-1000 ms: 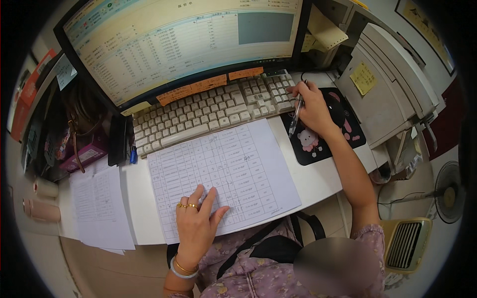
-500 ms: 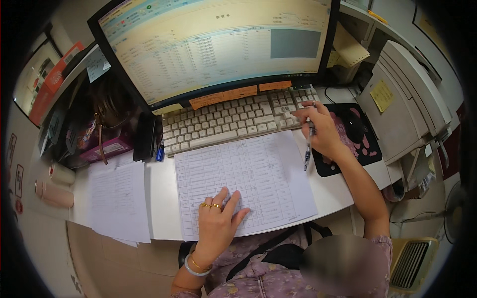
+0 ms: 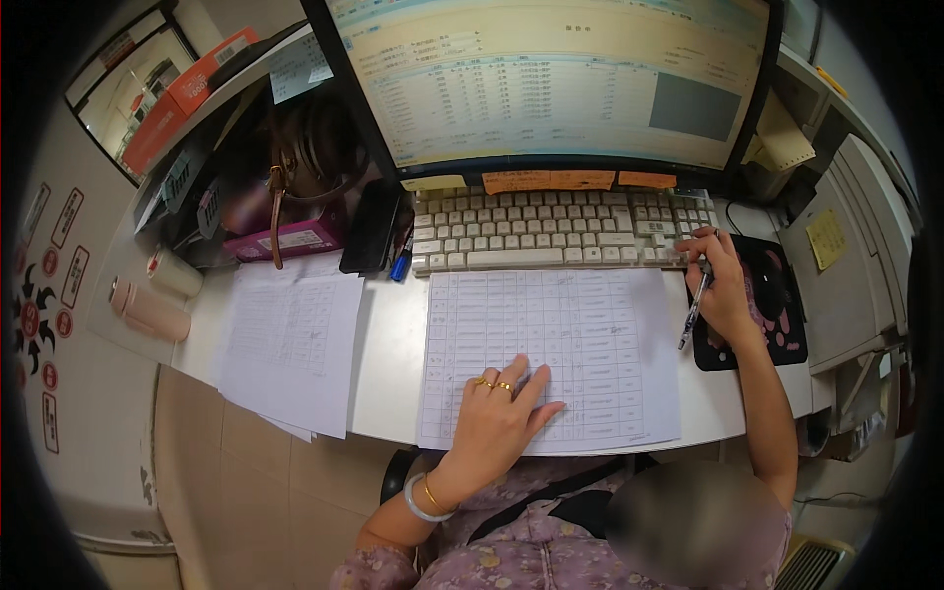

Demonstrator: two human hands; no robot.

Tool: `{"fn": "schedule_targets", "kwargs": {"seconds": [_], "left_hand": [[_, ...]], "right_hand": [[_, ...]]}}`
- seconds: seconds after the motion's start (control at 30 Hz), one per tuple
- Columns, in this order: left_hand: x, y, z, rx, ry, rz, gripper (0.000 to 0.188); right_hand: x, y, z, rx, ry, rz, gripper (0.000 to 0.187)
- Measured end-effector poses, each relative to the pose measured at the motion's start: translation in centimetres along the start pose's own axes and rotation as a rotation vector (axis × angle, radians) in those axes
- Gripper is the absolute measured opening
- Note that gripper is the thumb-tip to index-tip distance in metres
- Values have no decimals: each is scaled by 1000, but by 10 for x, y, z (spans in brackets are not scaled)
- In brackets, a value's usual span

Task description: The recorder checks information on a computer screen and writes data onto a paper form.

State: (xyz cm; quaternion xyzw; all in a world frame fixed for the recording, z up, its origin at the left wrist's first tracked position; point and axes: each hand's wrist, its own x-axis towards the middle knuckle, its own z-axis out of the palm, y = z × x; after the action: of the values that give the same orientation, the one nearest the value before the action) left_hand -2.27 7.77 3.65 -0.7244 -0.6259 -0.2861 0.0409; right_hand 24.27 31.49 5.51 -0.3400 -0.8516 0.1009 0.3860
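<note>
A handwritten table sheet (image 3: 590, 344) lies on the white desk in front of a beige keyboard (image 3: 531, 258). My left hand (image 3: 497, 413) rests on this sheet's lower part, fingers spread; it wears gold rings, with two bangles at the wrist. Over the number keys at the keyboard's right end is my right hand (image 3: 726, 290), fingertips at the keys. A pen (image 3: 693, 315) is held in that hand, its tip slanting down toward the desk. Beside the hand, a black mouse (image 3: 773, 288) sits on a black and pink mouse pad (image 3: 708, 352).
A monitor (image 3: 560, 88) stands behind the keyboard, orange notes along its lower edge. To the left are more papers (image 3: 285, 354), a blue-capped marker (image 3: 401, 264), a black phone-like slab (image 3: 372, 231), a purple box (image 3: 285, 239) and a pink bottle (image 3: 147, 313). A printer-like machine (image 3: 855, 236) bounds the right.
The view has swung left, so the desk and everything on it appear farther right. My left hand stays on the sheet, and my right hand stays at the number keys with the pen.
</note>
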Motion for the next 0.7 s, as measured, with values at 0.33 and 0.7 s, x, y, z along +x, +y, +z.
{"fn": "schedule_targets", "kwargs": {"seconds": [0.33,0.7], "left_hand": [[2,-3,0,-8,-4,4,47],[0,-2,2,-15,-32,-9,48]], "right_hand": [[3,-1,2,7,-3,-6,17],[3,0,2,-12,-6,-36,16]]}}
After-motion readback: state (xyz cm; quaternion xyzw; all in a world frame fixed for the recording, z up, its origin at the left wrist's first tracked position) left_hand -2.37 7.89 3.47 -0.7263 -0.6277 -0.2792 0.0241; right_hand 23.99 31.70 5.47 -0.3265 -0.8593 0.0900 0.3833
